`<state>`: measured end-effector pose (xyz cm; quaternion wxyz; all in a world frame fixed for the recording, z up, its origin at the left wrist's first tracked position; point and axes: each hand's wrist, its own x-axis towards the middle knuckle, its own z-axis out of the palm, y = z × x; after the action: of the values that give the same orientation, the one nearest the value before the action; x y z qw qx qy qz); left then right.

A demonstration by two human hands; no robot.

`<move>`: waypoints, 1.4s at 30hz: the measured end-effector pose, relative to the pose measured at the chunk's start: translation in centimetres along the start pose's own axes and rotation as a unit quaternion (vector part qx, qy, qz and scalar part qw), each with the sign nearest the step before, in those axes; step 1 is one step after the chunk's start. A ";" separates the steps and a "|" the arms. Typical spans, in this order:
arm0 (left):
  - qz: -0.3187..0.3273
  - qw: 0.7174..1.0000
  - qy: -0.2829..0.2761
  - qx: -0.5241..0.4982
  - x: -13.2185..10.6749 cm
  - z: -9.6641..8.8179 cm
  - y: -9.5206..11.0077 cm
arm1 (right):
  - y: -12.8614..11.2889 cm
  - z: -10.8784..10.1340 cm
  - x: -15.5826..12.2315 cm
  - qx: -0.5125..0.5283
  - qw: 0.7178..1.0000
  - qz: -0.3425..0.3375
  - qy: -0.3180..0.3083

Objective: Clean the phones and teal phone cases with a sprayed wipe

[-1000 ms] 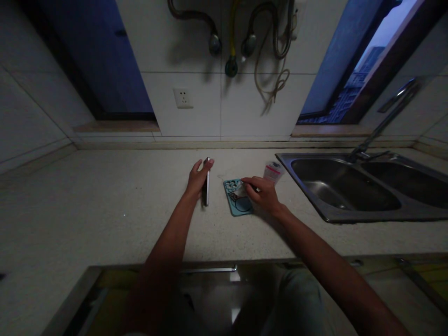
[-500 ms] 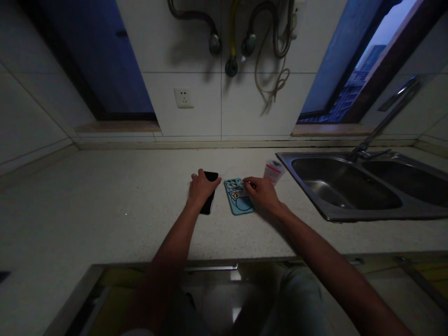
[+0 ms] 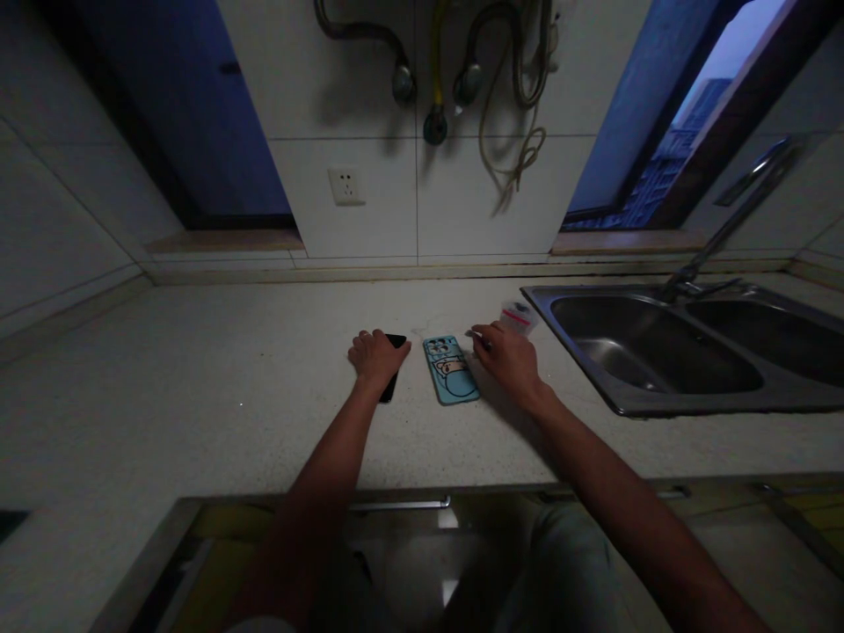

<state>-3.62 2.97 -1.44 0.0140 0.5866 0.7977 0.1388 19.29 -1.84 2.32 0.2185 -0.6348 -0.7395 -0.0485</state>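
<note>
My left grip [image 3: 375, 359] clasps a black phone [image 3: 389, 390] from above, seemingly to steady it on the worktop [image 3: 296, 396], while my right grip [image 3: 512, 360], pinching a small pale item [image 3: 470, 333], sits just beyond the blue phone case [image 3: 454, 376], lying between both, apparently for easy reach.

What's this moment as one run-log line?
left hand: on black phone | right hand: pinching small unidentified item | light-blue cartoon phone case: on counter between hands
</note>
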 end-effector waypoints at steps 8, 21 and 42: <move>0.012 1.000 0.001 -0.005 -0.2 0.0 -0.2 | 0.1 -0.8 -0.1 -0.031 0.999 0.020 -0.034; 0.021 1.000 0.015 -0.003 -0.3 0.2 -0.3 | -0.2 -1.7 -0.9 -0.072 0.995 0.034 -0.051; -0.031 0.963 -0.043 -0.265 -0.1 -2.1 0.5 | -4.1 2.0 -2.4 -0.060 0.989 -0.076 -0.113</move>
<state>-3.49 2.58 0.63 0.2076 0.5422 0.7490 0.3192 15.09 -4.09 0.45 0.0905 -0.5905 -0.8011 -0.0368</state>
